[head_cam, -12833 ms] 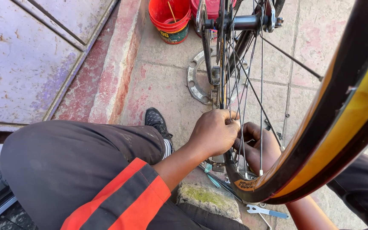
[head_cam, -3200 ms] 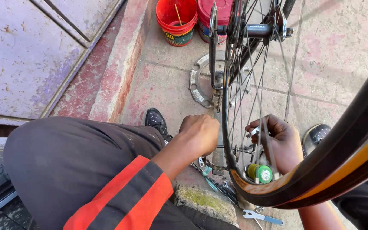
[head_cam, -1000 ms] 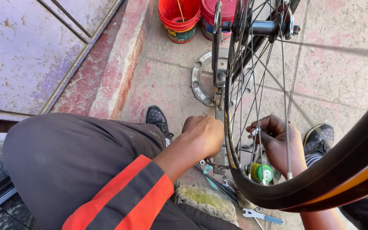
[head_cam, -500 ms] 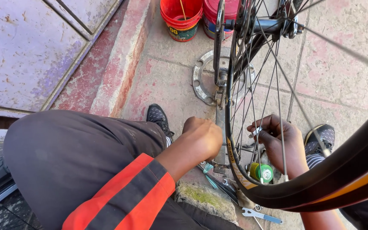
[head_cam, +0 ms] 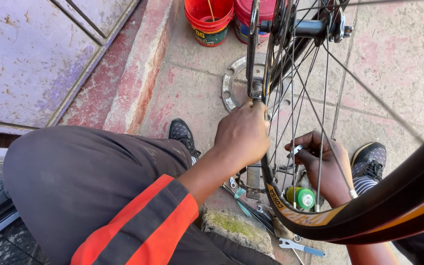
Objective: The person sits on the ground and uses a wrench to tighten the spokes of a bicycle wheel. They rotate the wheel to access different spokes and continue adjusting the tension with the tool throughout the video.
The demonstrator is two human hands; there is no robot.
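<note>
The black-tyred, silver-spoked bicycle wheel [head_cam: 320,147] is stood upright between the hands. The left hand [head_cam: 244,132] is closed on a grey metal frame bar [head_cam: 252,54] beside the rim; the right hand [head_cam: 322,164], behind the spokes, is pinched on a small silver spoke tool [head_cam: 297,149] and is nearer.

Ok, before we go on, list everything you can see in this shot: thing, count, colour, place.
bicycle wheel: one, black tyre with a yellow band, silver spokes, upright at centre and right
buckets: two, red, top centre on the paving
metal ring: one, grey, flat on the paving behind the wheel
small can: one, green, on the ground behind the spokes
spanner: one, silver with a blue handle, bottom centre
loose tools: several, silver and teal, under the wheel
stone: one, mossy, bottom centre
metal door: one, purple, top left
shoes: two, black, either side of the wheel
left hand: gripping the frame beside the rim
right hand: holding a small silver tool at a spoke
</note>
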